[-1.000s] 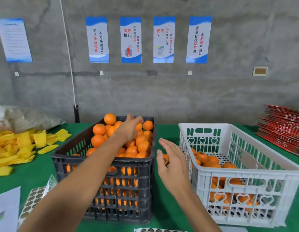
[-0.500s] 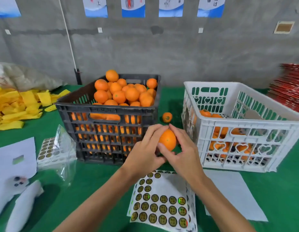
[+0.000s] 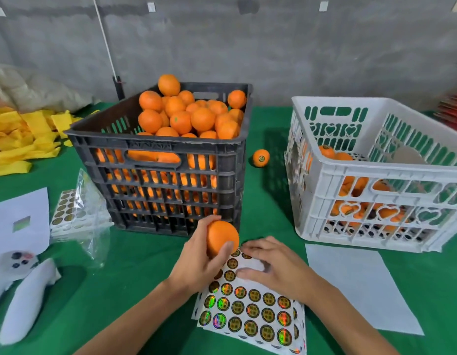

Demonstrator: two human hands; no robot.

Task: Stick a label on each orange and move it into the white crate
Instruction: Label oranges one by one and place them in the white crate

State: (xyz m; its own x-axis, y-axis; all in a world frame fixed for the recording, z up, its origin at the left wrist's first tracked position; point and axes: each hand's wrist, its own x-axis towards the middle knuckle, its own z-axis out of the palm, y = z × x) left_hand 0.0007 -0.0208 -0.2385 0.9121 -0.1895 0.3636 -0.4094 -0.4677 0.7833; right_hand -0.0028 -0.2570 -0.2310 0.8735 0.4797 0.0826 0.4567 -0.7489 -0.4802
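Two crates (image 3: 171, 149) — maybe forty labels (image 3: 250, 311)

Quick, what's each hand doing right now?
Left hand: gripping an orange.
Right hand: open, fingers resting on the label sheet, holding nothing.

Between the black crate (image 3: 171, 160) and the white crate (image 3: 370, 180) you have a lane of green bench (image 3: 268, 216), blocked only by 1 loose orange (image 3: 261, 158) at its far end. The white crate's top is open above its tall near wall.
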